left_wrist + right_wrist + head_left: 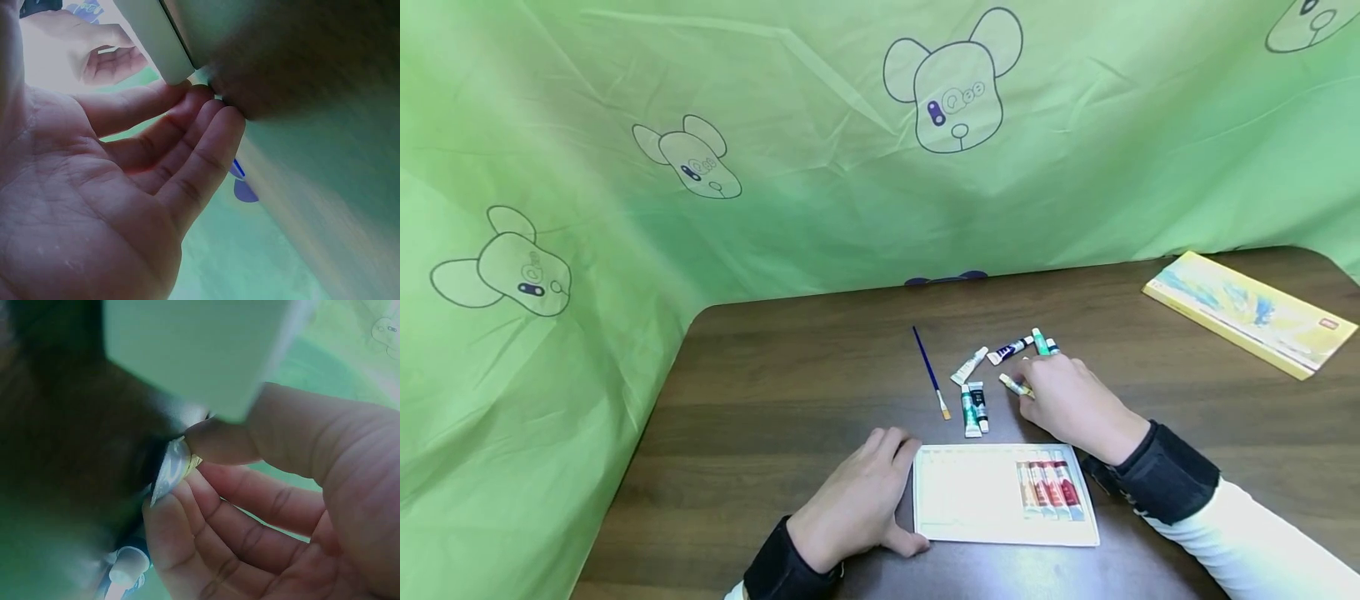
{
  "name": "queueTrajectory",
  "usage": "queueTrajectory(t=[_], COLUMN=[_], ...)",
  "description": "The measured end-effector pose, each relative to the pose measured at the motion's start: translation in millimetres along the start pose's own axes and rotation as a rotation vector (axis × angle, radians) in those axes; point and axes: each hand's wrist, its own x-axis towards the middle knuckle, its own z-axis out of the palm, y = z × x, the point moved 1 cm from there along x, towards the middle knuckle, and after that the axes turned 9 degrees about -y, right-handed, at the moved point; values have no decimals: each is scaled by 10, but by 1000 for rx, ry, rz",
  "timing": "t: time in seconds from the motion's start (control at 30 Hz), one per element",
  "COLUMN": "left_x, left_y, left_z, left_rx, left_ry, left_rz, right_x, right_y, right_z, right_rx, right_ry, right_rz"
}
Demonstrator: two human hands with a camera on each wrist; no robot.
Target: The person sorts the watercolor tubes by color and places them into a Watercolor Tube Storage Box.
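Observation:
In the head view my right hand [1071, 404] pinches a yellow paint tube [1015, 385] low over the table. The tube's crimped end [172, 472] shows between thumb and fingertips in the right wrist view. My left hand [861, 496] rests at the left side of a white tray [966, 496], its fingers lightly bent against the edge. Several red and orange paint tubes [1051, 490] lie in the tray's right part. Beyond the tray lie a green tube [971, 412], a black tube [979, 407], a white tube [970, 365] and a dark blue tube [1011, 350].
A blue-handled paintbrush [928, 367] lies left of the loose tubes. Another green tube [1040, 342] is just beyond my right hand. A yellow paint box [1255, 312] lies at the table's far right. Green cloth [820, 167] hangs behind the brown table [760, 400].

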Motion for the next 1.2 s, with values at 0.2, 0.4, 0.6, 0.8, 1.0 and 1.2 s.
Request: queueTrajectory(t=[0.2, 0.4, 0.6, 0.8, 1.0, 1.2], left_x=[-7, -21, -15, -1, -5, -12], left_y=[6, 11, 19, 16, 4, 7], left_z=[9, 9, 10, -10, -8, -10], left_rx=[2, -4, -4, 3, 12, 12], left_ry=[16, 4, -4, -35, -18, -13], left_rz=[2, -6, -8, -16, -10, -12], right_x=[-29, -118, -241, -406, -576, -692], right_y=[-10, -62, -152, -187, -234, -337], right_z=[-21, -57, -57, -11, 100, 215], right_rx=[-17, 40, 89, 145, 206, 114], right_ry=[17, 12, 2, -43, -53, 0], right_rz=[-17, -25, -14, 41, 60, 66])
